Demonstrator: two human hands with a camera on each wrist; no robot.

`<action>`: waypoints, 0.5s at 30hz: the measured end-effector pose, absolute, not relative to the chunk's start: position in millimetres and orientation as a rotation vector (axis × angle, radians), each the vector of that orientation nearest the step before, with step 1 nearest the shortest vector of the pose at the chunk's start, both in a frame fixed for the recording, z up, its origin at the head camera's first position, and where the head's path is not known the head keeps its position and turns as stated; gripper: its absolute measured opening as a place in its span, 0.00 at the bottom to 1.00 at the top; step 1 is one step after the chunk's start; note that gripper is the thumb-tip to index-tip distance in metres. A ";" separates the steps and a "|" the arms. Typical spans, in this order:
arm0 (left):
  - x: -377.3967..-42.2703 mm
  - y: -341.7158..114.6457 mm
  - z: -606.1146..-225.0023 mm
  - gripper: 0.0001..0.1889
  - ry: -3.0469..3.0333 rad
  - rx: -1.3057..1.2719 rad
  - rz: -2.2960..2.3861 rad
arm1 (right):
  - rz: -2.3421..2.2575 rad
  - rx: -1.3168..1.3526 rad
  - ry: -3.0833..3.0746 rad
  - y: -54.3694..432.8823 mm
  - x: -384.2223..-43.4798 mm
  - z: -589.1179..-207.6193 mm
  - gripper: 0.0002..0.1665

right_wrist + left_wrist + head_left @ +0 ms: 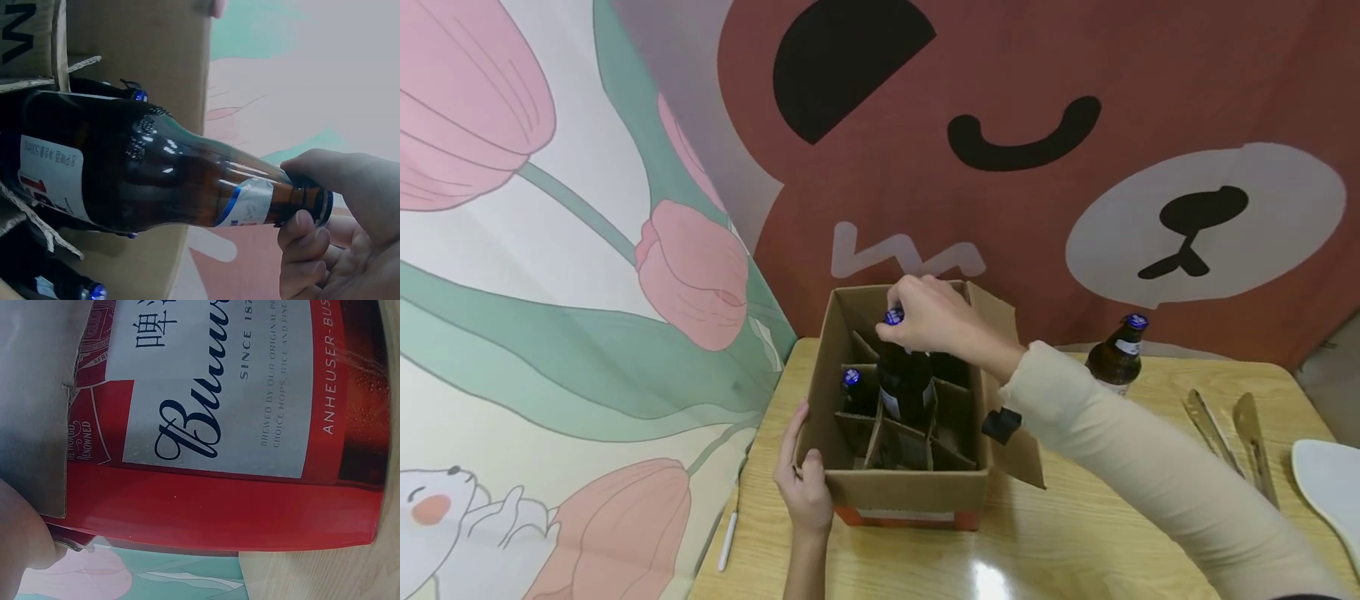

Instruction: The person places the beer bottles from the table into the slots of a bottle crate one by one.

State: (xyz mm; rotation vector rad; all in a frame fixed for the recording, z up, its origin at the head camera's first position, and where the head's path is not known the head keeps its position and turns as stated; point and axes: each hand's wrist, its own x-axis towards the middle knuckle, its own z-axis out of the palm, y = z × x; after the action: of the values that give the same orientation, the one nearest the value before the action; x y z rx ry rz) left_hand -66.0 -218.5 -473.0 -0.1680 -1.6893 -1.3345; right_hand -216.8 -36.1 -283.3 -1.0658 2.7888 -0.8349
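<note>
A cardboard beer box point(910, 492) with its top folded open stands on the table, its inside split by cardboard dividers point(898, 446). My right hand point(928, 317) pinches a brown glass beer bottle point(156, 169) by the neck, just under its blue cap. The bottle's shoulder and label show above the dividers, while its base is hidden among them. With thumb and fingers, my left hand point(805, 483) grips the box's wall at the near left corner. Another capped bottle point(852, 379) sits lower in a compartment at the left.
A brown beer bottle point(1116, 358) stands on the table right of the box. Metal tongs point(1213, 433) and a white object point(1330, 483) lie farther right. A thin white-handled tool point(728, 537) is by the table's left edge. A box flap point(1018, 450) sticks out rightward.
</note>
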 end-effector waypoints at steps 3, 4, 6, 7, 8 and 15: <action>-65.6 -218.9 -473.5 0.31 -1.693 -0.168 -1.342 | -0.805 -1.050 2.772 -36.7 -218.4 -289.5 0.21; -65.3 -219.0 -473.6 0.31 -1.695 -0.166 -1.345 | -0.794 -1.044 2.767 -36.7 -218.9 -291.5 0.20; -64.6 -219.1 -473.5 0.32 -1.699 -0.162 -1.350 | -0.781 -1.036 2.754 -36.7 -219.4 -295.3 0.21; -64.5 -219.1 -473.6 0.32 -1.703 -0.159 -1.353 | -0.777 -1.032 2.747 -36.5 -219.8 -297.6 0.21; -64.3 -219.1 -473.8 0.32 -1.705 -0.157 -1.355 | -0.775 -1.030 2.738 -36.1 -220.0 -299.8 0.22; -63.2 -219.4 -473.4 0.31 -1.725 -0.152 -1.383 | -0.764 -1.073 2.674 -35.5 -221.3 -312.4 0.24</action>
State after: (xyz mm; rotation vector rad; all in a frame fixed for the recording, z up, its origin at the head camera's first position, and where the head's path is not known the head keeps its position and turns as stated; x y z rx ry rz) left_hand -63.2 -219.4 -473.4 -0.1523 -1.7251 -1.3828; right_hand -221.3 -35.5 -312.4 -1.0731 2.6745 -0.7642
